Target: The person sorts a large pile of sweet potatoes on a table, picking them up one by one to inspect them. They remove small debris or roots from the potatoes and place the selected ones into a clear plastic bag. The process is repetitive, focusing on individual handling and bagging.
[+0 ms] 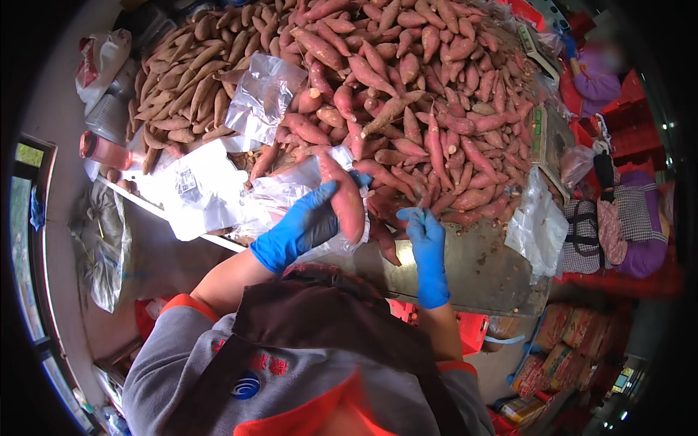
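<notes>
My left hand (305, 223), in a blue glove, grips a long reddish sweet potato (346, 201) lengthwise above the near edge of the heap. To its right, my gloved right hand (425, 234) is closed around a small teal-handled tool (421, 216); the blurred working end does not show clearly. Just beyond both hands rises a large heap of red sweet potatoes (392, 87). Clear plastic bags (272, 204) lie under and beside my left hand.
Browner sweet potatoes (188, 90) fill the far left, with a loose plastic bag (264, 98) on top. White printed sheets (204, 185) and a pink bottle (106, 151) lie left. Scales (551, 150) and a plastic bag (537, 223) edge the right. A co-worker (597, 82) is at the far right.
</notes>
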`<state>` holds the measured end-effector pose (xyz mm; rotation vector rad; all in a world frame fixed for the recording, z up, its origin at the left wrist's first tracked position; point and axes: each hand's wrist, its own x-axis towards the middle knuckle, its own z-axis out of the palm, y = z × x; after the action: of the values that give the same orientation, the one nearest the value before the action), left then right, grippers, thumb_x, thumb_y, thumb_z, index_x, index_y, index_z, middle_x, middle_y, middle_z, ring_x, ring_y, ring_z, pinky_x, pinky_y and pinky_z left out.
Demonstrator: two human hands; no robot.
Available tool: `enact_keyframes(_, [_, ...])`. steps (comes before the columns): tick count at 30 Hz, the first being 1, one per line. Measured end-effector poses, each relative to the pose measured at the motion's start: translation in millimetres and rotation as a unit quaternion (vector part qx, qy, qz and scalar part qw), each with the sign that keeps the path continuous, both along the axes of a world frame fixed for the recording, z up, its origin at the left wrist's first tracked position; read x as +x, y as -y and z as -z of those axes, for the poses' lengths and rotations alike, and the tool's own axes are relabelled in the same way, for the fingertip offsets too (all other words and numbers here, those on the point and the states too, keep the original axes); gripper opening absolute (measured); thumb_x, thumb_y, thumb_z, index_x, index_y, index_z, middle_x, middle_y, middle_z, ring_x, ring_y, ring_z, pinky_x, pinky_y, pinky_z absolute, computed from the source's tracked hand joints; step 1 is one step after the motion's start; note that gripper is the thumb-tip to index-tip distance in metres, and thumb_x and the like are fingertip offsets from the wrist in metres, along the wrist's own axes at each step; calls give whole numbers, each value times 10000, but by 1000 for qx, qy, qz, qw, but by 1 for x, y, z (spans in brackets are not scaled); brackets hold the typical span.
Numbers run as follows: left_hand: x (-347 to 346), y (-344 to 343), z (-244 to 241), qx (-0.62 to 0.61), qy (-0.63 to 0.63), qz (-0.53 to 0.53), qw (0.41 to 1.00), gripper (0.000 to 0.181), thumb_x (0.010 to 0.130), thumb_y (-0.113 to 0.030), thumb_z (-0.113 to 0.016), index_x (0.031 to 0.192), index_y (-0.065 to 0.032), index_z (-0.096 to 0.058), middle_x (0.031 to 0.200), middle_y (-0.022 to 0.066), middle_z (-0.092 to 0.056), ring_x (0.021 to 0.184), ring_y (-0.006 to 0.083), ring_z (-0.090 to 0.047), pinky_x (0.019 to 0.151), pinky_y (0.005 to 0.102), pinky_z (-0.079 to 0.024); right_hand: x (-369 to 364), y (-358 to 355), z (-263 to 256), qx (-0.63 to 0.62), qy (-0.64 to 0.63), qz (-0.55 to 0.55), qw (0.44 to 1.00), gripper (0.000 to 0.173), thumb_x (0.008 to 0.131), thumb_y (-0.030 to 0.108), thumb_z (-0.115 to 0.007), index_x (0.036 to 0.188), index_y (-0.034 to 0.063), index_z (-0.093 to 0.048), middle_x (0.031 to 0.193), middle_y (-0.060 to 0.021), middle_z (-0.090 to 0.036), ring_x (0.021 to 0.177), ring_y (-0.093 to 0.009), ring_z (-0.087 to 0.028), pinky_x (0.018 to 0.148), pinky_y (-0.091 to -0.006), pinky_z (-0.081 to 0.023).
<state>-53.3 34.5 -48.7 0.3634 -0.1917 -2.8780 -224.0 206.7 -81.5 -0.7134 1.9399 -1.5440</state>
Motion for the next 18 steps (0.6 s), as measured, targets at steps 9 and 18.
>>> enact_keyframes(9, [1,3,24,72,-28,-75,994,492,922,-277,-559,1263,36,-392,1242,216,-503,1137,336,-534,989,455,-450,46,48,-12,-10,-482,-38,875,294,716,47,-572,1008,83,-572,750,-101,-542,681,-308,-547,604,-418,-420])
enact_keyframes(18, [3,-1,9,165,-8,-69,984,517,928,-289,-549,1273,44,-360,1269,201,-476,1155,353,-513,981,475,-463,24,48,18,149,-354,84,920,171,842,92,-538,994,25,-577,905,-153,-623,812,-301,-594,721,-366,-471])
